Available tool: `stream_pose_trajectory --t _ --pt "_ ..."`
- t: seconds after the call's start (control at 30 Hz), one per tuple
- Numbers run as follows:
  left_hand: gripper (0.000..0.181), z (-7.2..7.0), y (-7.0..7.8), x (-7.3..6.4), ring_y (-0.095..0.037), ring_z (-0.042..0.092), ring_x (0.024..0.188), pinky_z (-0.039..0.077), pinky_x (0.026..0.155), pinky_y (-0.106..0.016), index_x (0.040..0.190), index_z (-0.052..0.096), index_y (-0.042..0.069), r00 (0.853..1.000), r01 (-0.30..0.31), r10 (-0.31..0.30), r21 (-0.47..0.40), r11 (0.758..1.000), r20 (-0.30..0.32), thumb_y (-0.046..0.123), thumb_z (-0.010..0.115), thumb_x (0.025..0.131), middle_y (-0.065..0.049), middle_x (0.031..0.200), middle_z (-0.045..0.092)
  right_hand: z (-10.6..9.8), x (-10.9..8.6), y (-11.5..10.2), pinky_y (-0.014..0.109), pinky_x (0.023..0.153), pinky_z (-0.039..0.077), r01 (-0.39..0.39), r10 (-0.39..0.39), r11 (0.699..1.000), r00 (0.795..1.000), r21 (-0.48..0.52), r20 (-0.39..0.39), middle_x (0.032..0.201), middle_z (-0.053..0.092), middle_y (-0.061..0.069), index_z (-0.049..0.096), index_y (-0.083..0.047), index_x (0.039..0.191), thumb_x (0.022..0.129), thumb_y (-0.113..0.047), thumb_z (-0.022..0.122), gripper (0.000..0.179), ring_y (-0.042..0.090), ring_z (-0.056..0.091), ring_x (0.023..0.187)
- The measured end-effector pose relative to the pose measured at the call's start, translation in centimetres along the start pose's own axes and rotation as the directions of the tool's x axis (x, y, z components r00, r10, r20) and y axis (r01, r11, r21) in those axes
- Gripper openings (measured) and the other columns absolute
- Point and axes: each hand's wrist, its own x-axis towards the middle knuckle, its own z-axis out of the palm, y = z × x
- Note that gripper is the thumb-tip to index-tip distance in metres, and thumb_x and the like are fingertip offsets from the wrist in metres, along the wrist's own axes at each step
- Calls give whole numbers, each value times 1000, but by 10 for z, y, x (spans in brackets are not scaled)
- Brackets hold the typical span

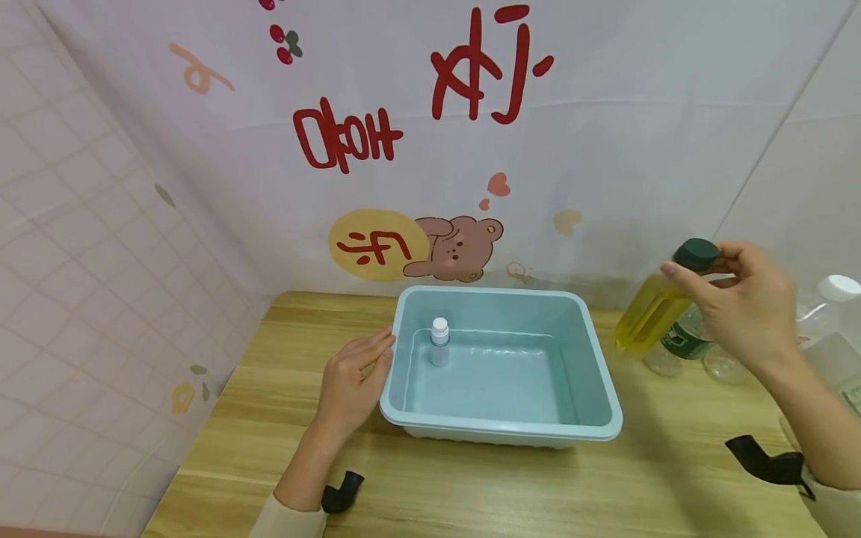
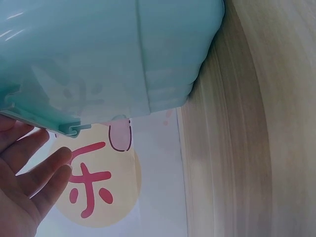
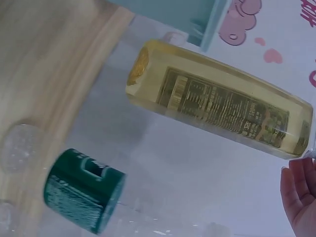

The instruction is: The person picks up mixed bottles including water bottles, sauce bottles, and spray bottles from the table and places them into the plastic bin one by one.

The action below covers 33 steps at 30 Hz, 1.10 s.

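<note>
A light blue plastic basin (image 1: 501, 430) with water in it stands on the wooden table. Inside, near its left wall, a small clear bottle with a white cap (image 1: 440, 340) is upright. My left hand (image 1: 353, 381) touches the basin's left rim, its fingers nearly straight along the outside. To the right of the basin, my right hand (image 1: 750, 306) holds a bottle of yellow liquid (image 1: 652, 310) by its dark green cap, thumb and fingers around it. This bottle leans, and its printed label shows in the right wrist view; its base appears above the table.
Behind the raised bottle stand clear plastic bottles, one with a green label (image 1: 686, 340). Another clear bottle with a white cap (image 1: 839, 288) is at the far right. A printed cloth (image 1: 605, 149) hangs behind the wooden table (image 1: 269, 396).
</note>
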Motion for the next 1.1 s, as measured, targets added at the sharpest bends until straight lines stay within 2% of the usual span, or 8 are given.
stream_pose_trajectory --t 0.17,0.37,0.63,0.83,1.1 --pt "26 1 0 0 -30 70 117 57 98 -52 122 78 3 1000 4 -4 2 1000 -2 9 71 98 -6 130 72 -5 5 -10 2 69 44 20 -20 1000 999 5 -25 89 58 -31 61 -25 107 91 -20 84 28 -16 58 75" --pt "26 1 1 1 -30 71 117 57 97 -52 122 78 3 1000 4 -4 0 1000 -4 9 71 97 -8 130 72 -9 11 -23 1 71 45 40 -38 999 998 33 -57 84 61 -33 62 -32 102 89 -17 85 31 -14 59 74" --pt "26 1 1 1 -30 71 116 58 97 -52 122 78 2 1000 0 0 -2 1000 -3 8 71 97 -8 130 72 -11 14 -39 1 70 45 53 -48 997 994 51 -99 82 63 -36 66 -34 98 86 -15 88 31 -14 60 71" --pt "26 1 1 0 -31 70 117 58 97 -52 121 78 2 1000 5 -5 -1 1000 -1 8 71 97 -7 131 71 -9 16 -51 2 69 46 35 -25 995 994 93 -102 82 65 -33 70 -32 99 84 -14 90 30 -12 62 72" --pt "26 0 2 0 -30 70 117 58 97 -52 122 78 3 1000 11 -11 -2 1000 -2 8 71 97 -6 131 71 -5 17 -67 4 71 47 55 -41 992 992 115 -122 83 67 -33 72 -31 100 82 -15 91 31 -9 62 73"
